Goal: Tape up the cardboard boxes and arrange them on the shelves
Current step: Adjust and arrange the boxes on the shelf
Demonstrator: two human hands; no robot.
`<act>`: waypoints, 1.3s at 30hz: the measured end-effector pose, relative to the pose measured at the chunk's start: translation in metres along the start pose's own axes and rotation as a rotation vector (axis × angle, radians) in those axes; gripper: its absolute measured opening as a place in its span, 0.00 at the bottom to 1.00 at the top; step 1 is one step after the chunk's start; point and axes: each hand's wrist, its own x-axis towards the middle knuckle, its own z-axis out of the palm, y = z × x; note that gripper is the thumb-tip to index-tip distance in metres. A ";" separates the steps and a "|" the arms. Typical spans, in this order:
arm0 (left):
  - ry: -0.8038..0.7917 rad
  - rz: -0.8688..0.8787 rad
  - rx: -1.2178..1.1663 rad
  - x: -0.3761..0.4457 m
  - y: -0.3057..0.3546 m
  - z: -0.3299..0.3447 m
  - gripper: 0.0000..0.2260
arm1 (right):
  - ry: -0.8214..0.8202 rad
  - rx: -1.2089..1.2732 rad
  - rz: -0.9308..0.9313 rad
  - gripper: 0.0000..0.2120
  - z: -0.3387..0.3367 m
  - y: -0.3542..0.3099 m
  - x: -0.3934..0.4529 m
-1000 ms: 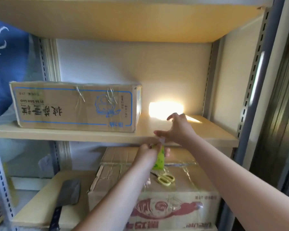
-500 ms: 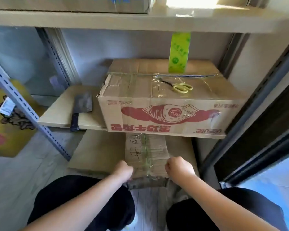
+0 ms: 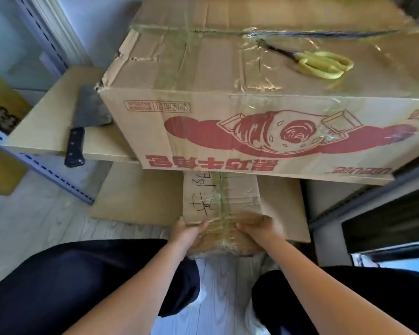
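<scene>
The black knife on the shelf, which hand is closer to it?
Left. The left hand grips the small box on the knife's side, below it. The right hand grips the box's far corner, farther away.

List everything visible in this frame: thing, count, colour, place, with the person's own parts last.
large box: one, brown with red print, taped, on the middle shelf
scissors: one, yellow handles, lying on top of the large box
cleaver: one, grey blade, black handle, on the shelf board left of the large box
small box: one, brown, taped, handwriting on top, on the bottom board under the large box
yellow carton: one, at the far left, partly out of view
left hand: grips the small box's near left corner
right hand: grips its near right corner
</scene>
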 end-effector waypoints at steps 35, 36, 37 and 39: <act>0.020 0.069 -0.123 0.015 -0.003 -0.004 0.27 | -0.075 0.535 0.089 0.29 0.000 0.007 0.021; 0.049 0.063 -0.106 0.017 -0.001 -0.004 0.27 | -0.070 0.533 0.095 0.30 0.000 0.008 0.022; 0.055 0.035 -0.065 0.018 -0.001 -0.005 0.28 | -0.075 0.528 0.096 0.30 -0.002 0.008 0.023; 0.058 0.061 0.078 0.015 0.009 -0.009 0.28 | -0.108 0.548 0.097 0.29 -0.008 0.005 0.023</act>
